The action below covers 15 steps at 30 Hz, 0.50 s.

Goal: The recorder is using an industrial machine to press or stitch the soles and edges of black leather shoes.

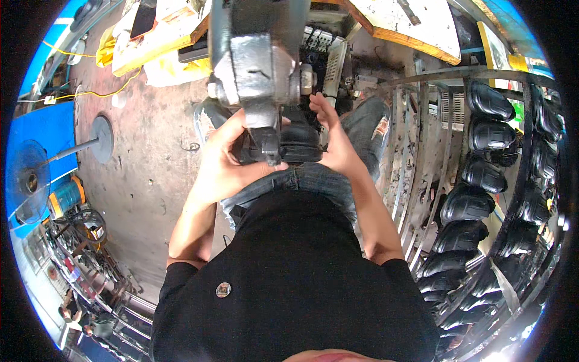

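Observation:
A dark metal machine head [252,72] comes down in front of me, with a narrow foot [268,148] at its lower end. Under and around that foot is a black, glossy piece [301,145] that looks like a shoe; the machine hides much of it. My left hand [223,166] curls round its left side, the thumb stretched along the near edge. At the right side, my right hand [339,145] touches the piece near the base of the thumb. Its fingers point up and away, stretched out beside the machine.
On the right, a metal rack [526,114] carries several black shoes [467,204]. White-topped tables [410,27] stand ahead on both sides. A grey plastic crate [335,69] sits behind the machine. At the left are a standing fan [30,181] and a yellow cord [90,93].

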Each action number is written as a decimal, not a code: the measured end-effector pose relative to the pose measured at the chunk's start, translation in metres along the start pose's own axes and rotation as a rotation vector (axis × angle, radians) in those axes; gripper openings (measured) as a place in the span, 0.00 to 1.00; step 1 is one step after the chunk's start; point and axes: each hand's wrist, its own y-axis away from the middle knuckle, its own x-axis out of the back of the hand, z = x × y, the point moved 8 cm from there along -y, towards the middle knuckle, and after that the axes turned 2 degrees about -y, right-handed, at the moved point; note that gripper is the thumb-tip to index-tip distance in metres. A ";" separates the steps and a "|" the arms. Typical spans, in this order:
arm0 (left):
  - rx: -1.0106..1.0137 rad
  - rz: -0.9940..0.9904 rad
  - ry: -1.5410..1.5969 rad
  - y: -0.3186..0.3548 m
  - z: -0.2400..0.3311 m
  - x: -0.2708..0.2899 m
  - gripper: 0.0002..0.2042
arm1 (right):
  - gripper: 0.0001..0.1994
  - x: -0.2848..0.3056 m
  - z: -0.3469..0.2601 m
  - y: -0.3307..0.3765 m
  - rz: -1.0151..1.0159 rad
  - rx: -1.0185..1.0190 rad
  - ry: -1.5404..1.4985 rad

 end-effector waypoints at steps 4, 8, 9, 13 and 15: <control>-0.029 0.013 0.221 0.007 -0.018 -0.005 0.35 | 0.69 -0.021 0.066 0.007 -0.043 -0.264 -0.373; -0.065 -0.006 0.371 0.004 -0.030 -0.011 0.34 | 0.65 -0.002 0.054 0.012 -0.070 -0.277 -0.601; -0.064 0.007 0.377 0.005 -0.030 -0.011 0.33 | 0.64 0.006 0.052 0.015 -0.100 -0.298 -0.600; -0.046 0.021 0.410 0.004 -0.030 -0.020 0.31 | 0.60 0.063 0.029 0.020 -0.063 -0.207 -0.408; -0.023 0.084 0.516 0.005 -0.032 -0.020 0.30 | 0.60 0.086 0.015 0.020 -0.014 -0.198 -0.280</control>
